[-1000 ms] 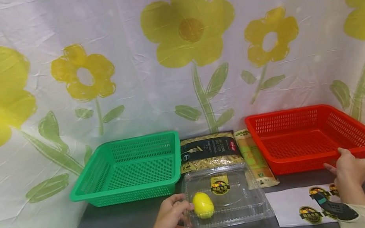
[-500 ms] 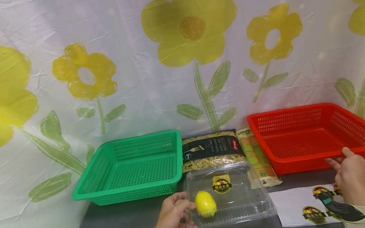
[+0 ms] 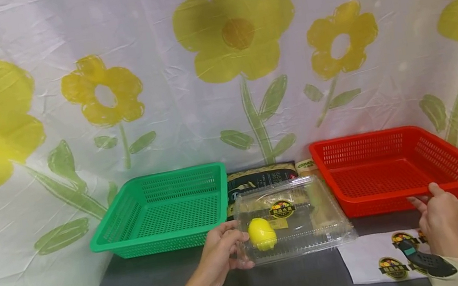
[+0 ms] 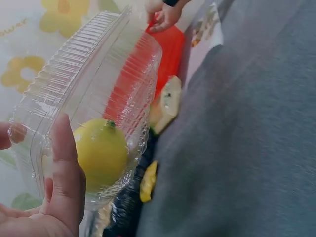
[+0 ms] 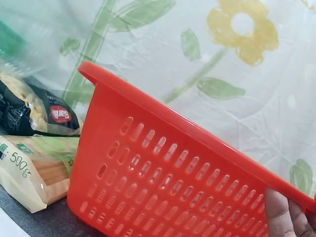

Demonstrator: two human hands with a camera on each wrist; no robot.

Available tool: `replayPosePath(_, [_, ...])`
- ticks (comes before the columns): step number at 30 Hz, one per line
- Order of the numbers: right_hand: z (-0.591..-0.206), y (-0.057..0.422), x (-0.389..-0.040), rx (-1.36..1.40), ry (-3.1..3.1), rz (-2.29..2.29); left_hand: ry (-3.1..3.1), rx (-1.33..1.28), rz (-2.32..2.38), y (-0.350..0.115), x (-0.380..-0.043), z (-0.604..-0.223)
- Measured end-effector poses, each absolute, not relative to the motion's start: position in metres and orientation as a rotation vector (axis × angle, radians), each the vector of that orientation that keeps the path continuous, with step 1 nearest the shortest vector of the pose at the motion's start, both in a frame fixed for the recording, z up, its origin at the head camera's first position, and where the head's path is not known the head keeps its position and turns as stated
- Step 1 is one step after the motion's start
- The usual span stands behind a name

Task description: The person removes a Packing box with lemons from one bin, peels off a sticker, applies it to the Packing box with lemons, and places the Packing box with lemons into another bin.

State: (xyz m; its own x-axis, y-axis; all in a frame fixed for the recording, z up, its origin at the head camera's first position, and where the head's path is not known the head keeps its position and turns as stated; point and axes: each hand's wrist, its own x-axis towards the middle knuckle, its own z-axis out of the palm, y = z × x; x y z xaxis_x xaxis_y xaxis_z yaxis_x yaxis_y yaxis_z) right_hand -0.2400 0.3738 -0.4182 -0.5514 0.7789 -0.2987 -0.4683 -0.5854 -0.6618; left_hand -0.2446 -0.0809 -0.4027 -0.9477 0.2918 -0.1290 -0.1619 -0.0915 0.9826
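Observation:
My left hand (image 3: 223, 251) grips a clear plastic clamshell box (image 3: 302, 236) by its left end, thumb and fingers around the edge. The box is raised off the table and tilted, its lid down. Inside, near my fingers, lies a lemon (image 3: 262, 233), large in the left wrist view too (image 4: 101, 153). A fruit label (image 3: 282, 209) is stuck on the lid. At the right, my right hand (image 3: 447, 213) holds the front rim of a red plastic basket (image 3: 383, 206); in the right wrist view fingertips (image 5: 279, 212) press its slotted outer wall.
A green basket (image 3: 164, 245) stands at the back left. Behind the box lie a black pasta bag (image 3: 261, 178) and a 500 g noodle pack (image 5: 39, 173). A white sheet with fruit labels (image 3: 364, 261) lies before the red basket. A flowered curtain (image 3: 191, 134) hangs behind.
The left hand has lifted the clamshell box off the table, moving it up and slightly right, with the lemon inside. The right hand keeps its hold on the red basket's rim.

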Motion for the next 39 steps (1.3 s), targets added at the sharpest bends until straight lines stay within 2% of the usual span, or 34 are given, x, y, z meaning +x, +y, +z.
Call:
replayPosePath(16, [-0.419, 0.370, -0.238, -0.681, -0.647, 2.167, 1.858, 0.238, 2.220, -0.048, -0.280, -0.349])
replayPosePath(24, [-0.418, 0.371, -0.239, -0.731, -0.628, 2.176, 1.814, 0.272, 2.239, -0.005, -0.297, -0.330])
replayPosePath(39, [-0.419, 0.368, -0.244, -0.798, -0.643, 2.149, 1.686, 0.272, 2.297, 0.077, -0.318, -0.325])
